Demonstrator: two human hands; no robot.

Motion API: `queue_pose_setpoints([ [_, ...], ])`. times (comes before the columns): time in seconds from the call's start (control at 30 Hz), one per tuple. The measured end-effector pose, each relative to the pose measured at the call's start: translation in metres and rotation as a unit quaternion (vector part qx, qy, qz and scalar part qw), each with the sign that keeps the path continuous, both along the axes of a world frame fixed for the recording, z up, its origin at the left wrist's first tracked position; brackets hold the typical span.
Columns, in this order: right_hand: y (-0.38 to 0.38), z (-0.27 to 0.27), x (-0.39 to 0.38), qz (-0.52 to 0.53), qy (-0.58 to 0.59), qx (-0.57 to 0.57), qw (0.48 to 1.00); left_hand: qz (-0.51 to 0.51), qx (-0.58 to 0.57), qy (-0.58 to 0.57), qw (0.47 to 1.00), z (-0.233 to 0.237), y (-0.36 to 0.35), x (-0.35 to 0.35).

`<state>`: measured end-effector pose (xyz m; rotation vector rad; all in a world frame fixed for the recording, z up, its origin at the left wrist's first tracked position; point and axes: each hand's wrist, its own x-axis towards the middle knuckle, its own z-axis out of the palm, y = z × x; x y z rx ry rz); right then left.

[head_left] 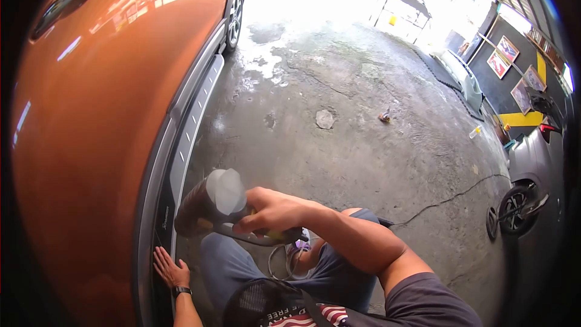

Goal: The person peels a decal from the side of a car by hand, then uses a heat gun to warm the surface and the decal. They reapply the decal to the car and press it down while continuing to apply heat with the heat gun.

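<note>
My right hand [272, 209] is closed around the handle of a dark power tool [196, 206], which has a pale round face [226, 192] and looks like a polisher. Motion blur hides its finer detail. It hangs above my knee, beside the car's side step and apart from it. Below, my left hand [172, 271] lies open with fingers stretched, its palm down on the dark side step [164, 218] of the orange car [103, 115]. A black band circles my left wrist. A pale cord [275, 260] loops near my foot.
Stained concrete floor [284, 145] stretches ahead, with a small crumpled object [385, 115] on it. A dark cable [448, 197] runs right towards a grey vehicle [535, 160]. A bottle [475, 132] lies near the right wall. The orange car's wheel [235, 19] stands farther ahead.
</note>
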<state>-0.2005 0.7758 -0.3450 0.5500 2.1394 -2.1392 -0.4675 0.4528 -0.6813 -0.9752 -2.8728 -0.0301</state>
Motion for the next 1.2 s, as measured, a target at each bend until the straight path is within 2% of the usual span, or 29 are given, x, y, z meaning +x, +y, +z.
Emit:
queue_pose_setpoints([
  [0.07, 0.001, -0.004, -0.002, 0.001, 0.002, 0.004, 1.000, 0.004, -0.002, -0.004, 1.000, -0.001, -0.001, 0.000],
  [0.17, 0.005, -0.015, -0.004, -0.075, 0.044, 0.076, 0.993, 0.005, -0.004, 0.002, 1.000, -0.005, -0.001, -0.002],
  [0.27, 0.005, -0.020, -0.006, -0.105, 0.044, 0.103, 0.988, 0.003, -0.003, 0.002, 1.000, -0.005, -0.002, -0.002],
  [0.5, 0.003, -0.005, 0.001, 0.028, 0.010, -0.021, 0.999, 0.003, -0.004, 0.003, 1.000, -0.007, -0.002, -0.004],
  [0.8, 0.011, -0.011, 0.000, -0.084, 0.030, 0.129, 0.988, 0.011, -0.014, -0.020, 1.000, 0.000, 0.000, -0.001],
  [0.83, 0.010, -0.011, 0.000, -0.084, 0.030, 0.129, 0.988, 0.012, -0.014, -0.019, 1.000, -0.001, 0.000, -0.002],
  [0.9, 0.007, -0.008, 0.001, -0.029, 0.021, 0.049, 0.998, 0.009, -0.011, -0.010, 1.000, -0.007, -0.002, -0.004],
  [1.0, 0.002, -0.002, 0.002, 0.011, 0.021, 0.016, 1.000, 0.007, -0.009, -0.001, 1.000, -0.011, -0.003, -0.006],
  [1.07, 0.003, 0.000, 0.002, 0.007, 0.018, 0.009, 1.000, 0.008, -0.010, -0.002, 1.000, -0.005, -0.001, -0.003],
  [1.2, 0.008, -0.009, 0.000, -0.059, 0.024, 0.067, 0.996, 0.013, -0.014, -0.022, 1.000, 0.002, 0.001, 0.000],
])
